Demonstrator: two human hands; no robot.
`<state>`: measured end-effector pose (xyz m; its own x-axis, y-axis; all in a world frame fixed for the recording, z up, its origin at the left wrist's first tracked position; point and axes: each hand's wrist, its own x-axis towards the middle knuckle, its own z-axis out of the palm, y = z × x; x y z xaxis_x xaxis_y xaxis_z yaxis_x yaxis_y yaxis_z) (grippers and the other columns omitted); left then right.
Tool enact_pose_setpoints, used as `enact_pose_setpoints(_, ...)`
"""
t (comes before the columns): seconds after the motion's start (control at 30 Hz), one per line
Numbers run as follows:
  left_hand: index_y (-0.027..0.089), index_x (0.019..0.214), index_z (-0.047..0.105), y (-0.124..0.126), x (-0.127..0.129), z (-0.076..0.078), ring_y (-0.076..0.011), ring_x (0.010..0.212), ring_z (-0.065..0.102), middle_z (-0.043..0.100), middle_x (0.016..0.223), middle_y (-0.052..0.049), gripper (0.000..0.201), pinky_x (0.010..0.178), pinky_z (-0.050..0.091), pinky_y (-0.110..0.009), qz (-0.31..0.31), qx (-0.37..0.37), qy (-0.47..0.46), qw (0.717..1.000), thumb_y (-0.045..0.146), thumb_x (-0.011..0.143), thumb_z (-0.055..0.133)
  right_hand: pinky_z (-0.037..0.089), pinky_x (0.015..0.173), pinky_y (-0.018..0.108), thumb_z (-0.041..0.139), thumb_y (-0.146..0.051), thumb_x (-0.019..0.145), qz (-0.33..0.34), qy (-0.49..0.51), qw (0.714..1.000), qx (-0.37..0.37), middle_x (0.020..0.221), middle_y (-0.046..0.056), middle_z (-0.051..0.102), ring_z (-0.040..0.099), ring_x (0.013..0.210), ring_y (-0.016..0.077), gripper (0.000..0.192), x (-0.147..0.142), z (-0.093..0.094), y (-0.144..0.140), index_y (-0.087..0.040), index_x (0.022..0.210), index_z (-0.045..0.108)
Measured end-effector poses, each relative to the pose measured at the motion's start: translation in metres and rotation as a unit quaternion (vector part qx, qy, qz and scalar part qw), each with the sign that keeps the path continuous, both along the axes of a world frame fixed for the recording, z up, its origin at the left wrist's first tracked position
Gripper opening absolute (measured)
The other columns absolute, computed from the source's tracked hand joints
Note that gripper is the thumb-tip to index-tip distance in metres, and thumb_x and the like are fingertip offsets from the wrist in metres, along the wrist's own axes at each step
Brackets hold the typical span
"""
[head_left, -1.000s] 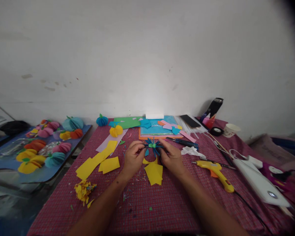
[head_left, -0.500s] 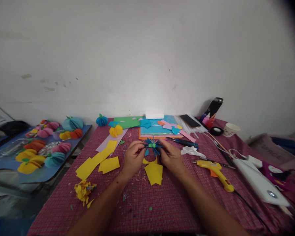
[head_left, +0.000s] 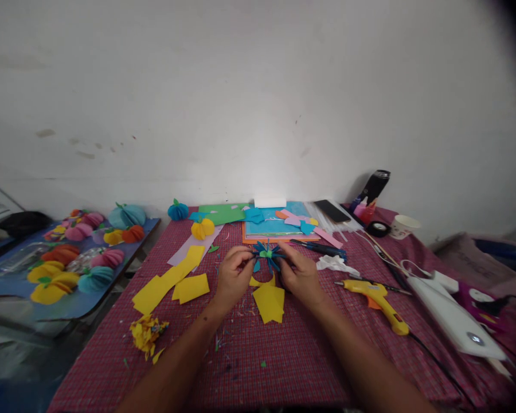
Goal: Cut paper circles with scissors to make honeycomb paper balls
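Blue paper flower [head_left: 266, 255] — spiky blue petals around a small green centre, held just above the desk [head_left: 292, 355] between both hands, in front of the stacked coloured sheets [head_left: 275, 228]. Left hand [head_left: 233, 277]: fingertips pinched on the flower's left petals. Right hand [head_left: 301, 276]: fingertips pinched on its right petals. Against the frames half a second and a second earlier, hands and flower sit in the same spot with the same grip; only the view has shifted a touch.

Yellow paper cut-out [head_left: 269, 301] — flat on the checked cloth, just below the flower, between the two wrists. Yellow paper strips [head_left: 172, 278] — left of the left hand. Crumpled yellow scrap [head_left: 147, 332] — nearer the desk's left edge. Yellow glue gun [head_left: 376, 297] — lying right of the right hand, cord trailing to the near right. White crumpled paper [head_left: 336, 264] — between glue gun and right hand. Finished paper balls [head_left: 69, 258] — pink, orange, yellow and teal, on a blue side table at far left, unchanged.
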<state>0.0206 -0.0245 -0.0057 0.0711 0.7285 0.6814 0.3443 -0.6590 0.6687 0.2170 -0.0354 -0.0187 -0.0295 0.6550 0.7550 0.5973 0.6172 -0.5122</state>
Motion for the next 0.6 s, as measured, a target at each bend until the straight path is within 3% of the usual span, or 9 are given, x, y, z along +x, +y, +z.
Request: enact_pose_setpoints(0.6,0.021,0.084,0.067,0.0017,0.0002,-0.0044,-0.0176,0.092,0.063,0.066,0.096,-0.006,0.006,0.082,0.051,-0.032,-0.011,-0.001,-0.008,1.0,0.019,0.085,0.061,0.058,0.085,0.036,0.056,-0.016,0.089,0.009,0.014,1.0,-0.016,0.115,0.003,0.072,0.071,0.096,0.0206,0.046,-0.0001,-0.0007,-0.0002,-0.028,0.133,0.056)
